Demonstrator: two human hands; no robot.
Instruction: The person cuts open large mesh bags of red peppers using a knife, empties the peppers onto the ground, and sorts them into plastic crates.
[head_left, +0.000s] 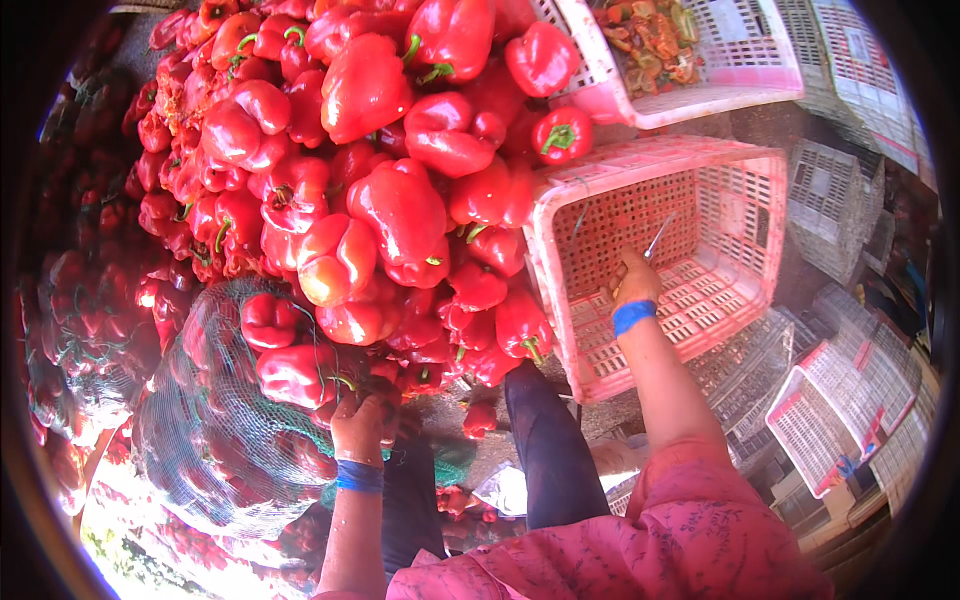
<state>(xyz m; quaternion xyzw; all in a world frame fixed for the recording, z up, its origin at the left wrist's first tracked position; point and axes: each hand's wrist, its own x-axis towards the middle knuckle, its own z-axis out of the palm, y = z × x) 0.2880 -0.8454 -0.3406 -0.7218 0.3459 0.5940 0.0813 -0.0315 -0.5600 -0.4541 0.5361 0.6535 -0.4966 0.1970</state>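
My right hand [632, 282] is closed around a small knife [657, 238], its thin blade pointing up and away. That hand is in the opening of a pink plastic crate [655, 160] tipped toward me, with no peppers showing in it. My left hand [358, 428] is curled round a shaded red bell pepper [386, 402], partly hidden by the fingers. Just above it lies another red bell pepper [296, 376] with a green stem, at the mouth of a green mesh bag [215, 430]. A large heap of red bell peppers [398, 208] rises in front of me.
Behind the tipped crate stands another pink-white crate [715, 90] with pepper scraps [650, 45] inside. More crates [830, 415] are stacked at the right. Full mesh bags [75, 330] line the left. A single pepper [480, 419] lies on the ground by my leg [550, 450].
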